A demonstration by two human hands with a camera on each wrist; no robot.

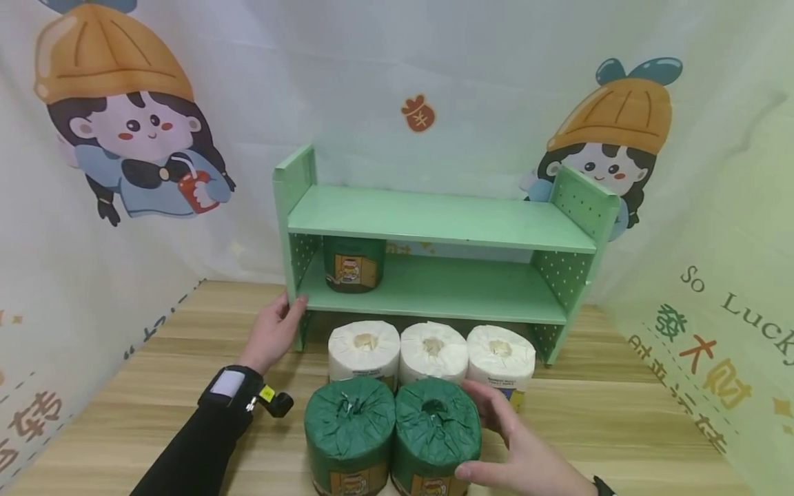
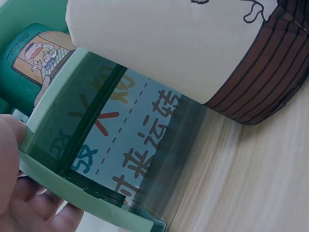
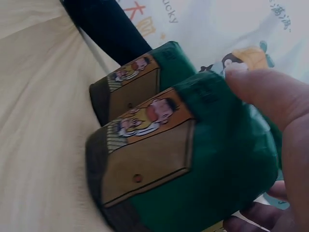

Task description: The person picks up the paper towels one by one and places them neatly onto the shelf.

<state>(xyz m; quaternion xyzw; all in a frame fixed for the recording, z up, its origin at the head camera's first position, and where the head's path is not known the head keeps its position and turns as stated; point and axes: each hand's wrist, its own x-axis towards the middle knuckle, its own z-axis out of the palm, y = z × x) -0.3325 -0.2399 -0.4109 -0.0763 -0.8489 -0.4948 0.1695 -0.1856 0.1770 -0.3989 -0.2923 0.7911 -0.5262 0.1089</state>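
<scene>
My left hand [image 1: 273, 332] grips the lower left side of a green two-tier shelf [image 1: 437, 219], thumb on the front edge and fingers behind the panel in the left wrist view. My right hand [image 1: 517, 441] holds the right one of two green-wrapped toilet paper rolls [image 1: 437, 427], its thumb and fingers spread around the roll's right side. The left green roll [image 1: 349, 420] stands right beside it. In the right wrist view, the thumb lies at the held roll's upper edge, and the wrapper [image 3: 207, 159] shows a cartoon print.
Three white-topped toilet paper rolls [image 1: 434, 353] stand in a row between the green pair and the shelf. Another green roll [image 1: 354, 265] sits at the left of the lower tier. A printed cloth backdrop [image 1: 372, 83] surrounds the wood-grain table [image 1: 620, 420].
</scene>
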